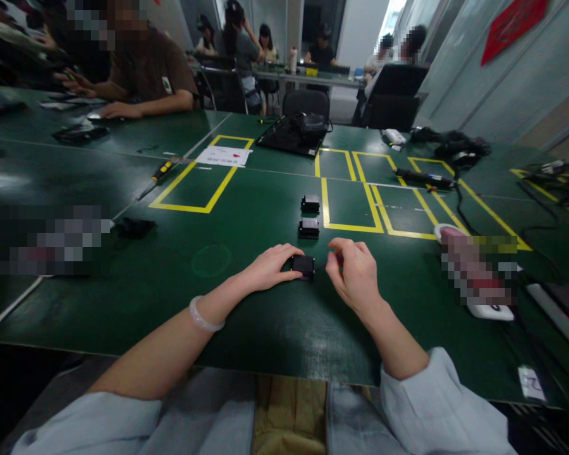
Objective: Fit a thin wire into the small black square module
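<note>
My left hand [269,268] rests on the green table [275,328] and grips a small black box-shaped part [304,266] by its left side. My right hand [353,273] hovers just right of that part, fingers curled with fingertips pinched together; whether something tiny sits between them I cannot tell. Two more small black parts [309,228] [310,203] stand in a line beyond the held one, apart from both hands. A pale bangle circles my left wrist.
Yellow taped rectangles [196,183] mark the table ahead. A yellow-handled screwdriver [160,172], a white paper [224,155], a black tray [294,134], cables [458,150] and a black tool [424,179] lie farther back. Other people sit at the far left and rear tables.
</note>
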The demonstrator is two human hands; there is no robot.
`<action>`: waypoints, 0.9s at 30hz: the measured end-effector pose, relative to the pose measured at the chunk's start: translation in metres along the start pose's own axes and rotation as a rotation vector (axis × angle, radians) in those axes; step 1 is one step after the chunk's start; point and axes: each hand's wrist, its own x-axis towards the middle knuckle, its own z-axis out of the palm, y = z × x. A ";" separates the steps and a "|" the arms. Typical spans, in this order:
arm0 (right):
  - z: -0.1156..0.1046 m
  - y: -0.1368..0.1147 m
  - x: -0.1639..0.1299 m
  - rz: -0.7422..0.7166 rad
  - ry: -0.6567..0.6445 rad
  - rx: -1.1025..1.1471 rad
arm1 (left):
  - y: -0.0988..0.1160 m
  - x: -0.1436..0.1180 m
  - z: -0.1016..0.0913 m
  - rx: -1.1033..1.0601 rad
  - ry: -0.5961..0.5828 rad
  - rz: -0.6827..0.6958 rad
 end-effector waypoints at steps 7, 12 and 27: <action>-0.002 0.002 0.001 -0.029 0.001 -0.006 | 0.000 0.001 0.000 0.018 -0.005 0.009; -0.001 0.001 0.001 -0.010 0.009 -0.001 | -0.001 0.000 0.001 0.014 -0.006 0.006; 0.001 0.001 -0.001 -0.004 0.048 -0.013 | -0.003 0.000 0.002 -0.003 0.004 0.010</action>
